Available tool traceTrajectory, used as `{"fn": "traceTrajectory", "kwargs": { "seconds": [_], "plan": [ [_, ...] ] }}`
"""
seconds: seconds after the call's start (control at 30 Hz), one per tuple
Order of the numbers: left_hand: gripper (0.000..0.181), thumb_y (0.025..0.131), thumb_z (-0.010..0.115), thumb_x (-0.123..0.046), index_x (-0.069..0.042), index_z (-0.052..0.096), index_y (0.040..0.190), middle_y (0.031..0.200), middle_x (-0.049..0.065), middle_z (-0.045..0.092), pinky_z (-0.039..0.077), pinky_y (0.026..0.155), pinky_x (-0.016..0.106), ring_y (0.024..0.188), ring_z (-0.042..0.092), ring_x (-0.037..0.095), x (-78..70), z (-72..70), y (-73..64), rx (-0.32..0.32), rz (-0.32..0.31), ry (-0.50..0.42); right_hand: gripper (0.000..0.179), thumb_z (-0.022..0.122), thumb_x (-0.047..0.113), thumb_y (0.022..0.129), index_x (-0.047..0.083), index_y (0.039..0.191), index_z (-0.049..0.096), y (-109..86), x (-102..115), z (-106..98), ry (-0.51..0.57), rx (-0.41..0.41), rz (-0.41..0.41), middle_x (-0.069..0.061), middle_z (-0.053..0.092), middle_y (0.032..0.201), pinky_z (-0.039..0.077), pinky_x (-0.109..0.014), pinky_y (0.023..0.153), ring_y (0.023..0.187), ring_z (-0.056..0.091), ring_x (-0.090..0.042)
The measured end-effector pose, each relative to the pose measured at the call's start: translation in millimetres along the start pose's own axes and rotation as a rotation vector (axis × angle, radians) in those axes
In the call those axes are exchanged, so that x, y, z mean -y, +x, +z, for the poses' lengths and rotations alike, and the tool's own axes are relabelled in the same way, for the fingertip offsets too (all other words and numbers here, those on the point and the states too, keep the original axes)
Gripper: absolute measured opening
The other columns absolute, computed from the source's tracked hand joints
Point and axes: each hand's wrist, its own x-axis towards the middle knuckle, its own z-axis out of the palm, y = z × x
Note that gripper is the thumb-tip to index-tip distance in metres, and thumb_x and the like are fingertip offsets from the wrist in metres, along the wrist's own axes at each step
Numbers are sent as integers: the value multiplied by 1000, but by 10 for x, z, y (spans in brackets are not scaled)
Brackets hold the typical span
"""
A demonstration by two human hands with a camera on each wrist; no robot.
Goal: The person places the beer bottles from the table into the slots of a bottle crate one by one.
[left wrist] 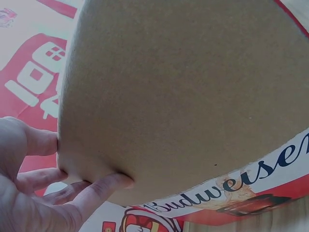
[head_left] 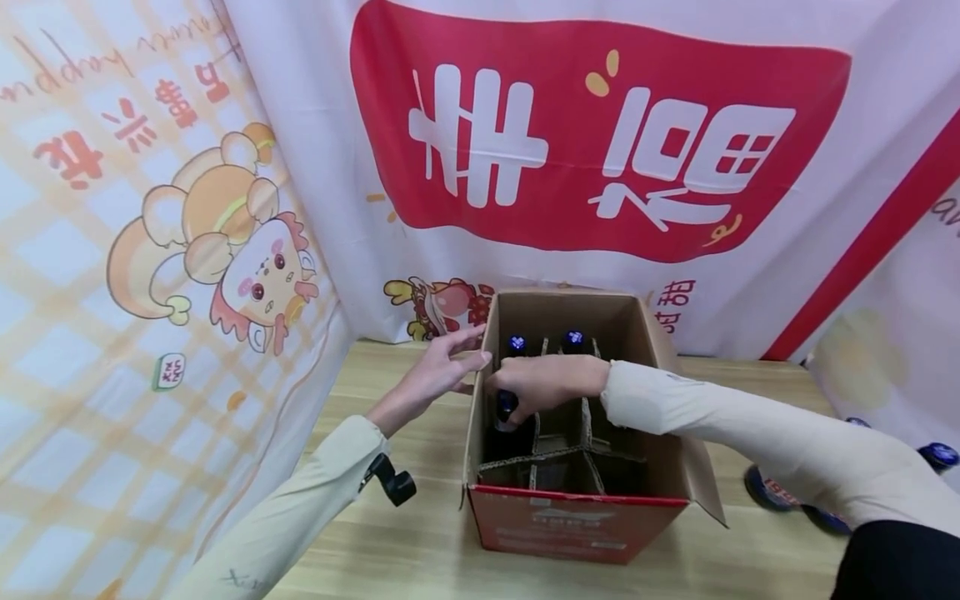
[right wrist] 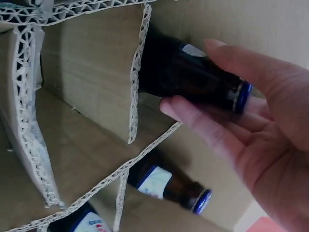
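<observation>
My right hand (head_left: pixel 551 379) reaches into an open cardboard beer carton (head_left: pixel 577 525) and holds a dark beer bottle (right wrist: pixel 198 72) by its neck. Thumb and fingers lie on opposite sides of the neck, below the blue cap (head_left: pixel 507 404). That bottle stands in a divider compartment along the carton's left side; its lower body is hidden. Two other blue-capped bottles (head_left: pixel 573 338) are in compartments at the back. At the carton's left side, my left hand (head_left: pixel 435 371) presses extended fingertips against the brown flap (left wrist: pixel 183 96), denting it slightly.
Cardboard dividers (head_left: pixel 585 425) split the carton's inside, with bare compartments toward the front. Several dark bottles (head_left: pixel 772 487) are on the wooden table (head_left: pixel 405 533) at the right, partly behind my right sleeve. A printed cloth (head_left: pixel 315 50) hangs behind the carton.
</observation>
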Motion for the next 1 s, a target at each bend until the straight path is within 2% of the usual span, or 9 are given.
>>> {"fn": "traceTrajectory", "kwargs": {
  "seconds": [0.13, 0.23, 0.33, 0.53, 0.67, 0.77, 0.87, 1.0],
  "plan": [
    [65, 103, 66, -23, -18, 39, 162, 162, 19, 43, 64, 91, 46, 135, 57, 40, -16, -17, -6, -14, -4, 19, 45, 80, 24, 94, 8, 134, 68, -20, -26, -79, -7, 1, 60, -4, 73, 129, 60, -29, 96, 108, 70, -9],
    [64, 104, 65, -23, -17, 39, 162, 162, 20, 42, 65, 90, 45, 133, 58, 42, -22, -26, -2, -13, 0, 12, 37, 80, 28, 95, 8, 126, 73, -75, 2, -177, -36, -18, 96, -1, 77, 114, 63, -28, 87, 93, 71, -10],
    [65, 104, 65, -24, -17, 38, 163, 162, 20, 42, 65, 89, 44, 133, 58, 42, -31, -7, 1, -2, 5, 5, 29, 79, 27, 95, 10, 118, 74, -218, 11, -282, -43, -73, 120, 1, 76, 102, 63, -26, 80, 83, 68, -6],
    [64, 104, 65, -23, -16, 38, 163, 161, 20, 44, 65, 90, 45, 130, 60, 43, -24, 54, 33, 5, 25, -10, 23, 77, 22, 97, 8, 115, 73, -706, -104, -493, 48, -251, 101, 2, 77, 99, 63, -30, 84, 87, 72, -7],
    [64, 105, 64, -24, -16, 38, 163, 162, 20, 43, 64, 92, 45, 132, 59, 42, -4, 62, 37, 3, 30, 13, 26, 76, 26, 98, 10, 118, 74, -1005, -217, -539, 80, -349, 151, 1, 77, 104, 64, -32, 87, 90, 72, -9],
    [64, 105, 64, -25, -16, 38, 163, 163, 19, 41, 63, 95, 48, 134, 58, 41, -2, 45, 21, 4, 26, 25, 26, 76, 27, 98, 12, 118, 75, -1165, -282, -507, 81, -420, 183, 1, 77, 106, 65, -31, 85, 90, 72, -9],
    [64, 105, 64, -25, -16, 38, 163, 165, 19, 39, 61, 98, 51, 137, 56, 41, -1, 9, 6, -4, 28, 30, 23, 76, 23, 98, 11, 118, 75, -1274, -333, -436, 77, -529, 213, -2, 78, 106, 64, -31, 80, 85, 72, -11],
    [65, 104, 64, -26, -15, 38, 163, 165, 19, 39, 61, 98, 51, 136, 56, 42, -2, -5, 11, -1, 33, 29, 21, 75, 18, 98, 8, 116, 76, -1438, -415, -308, 64, -697, 312, -6, 78, 104, 65, -37, 79, 85, 73, -18]
  ]
}}
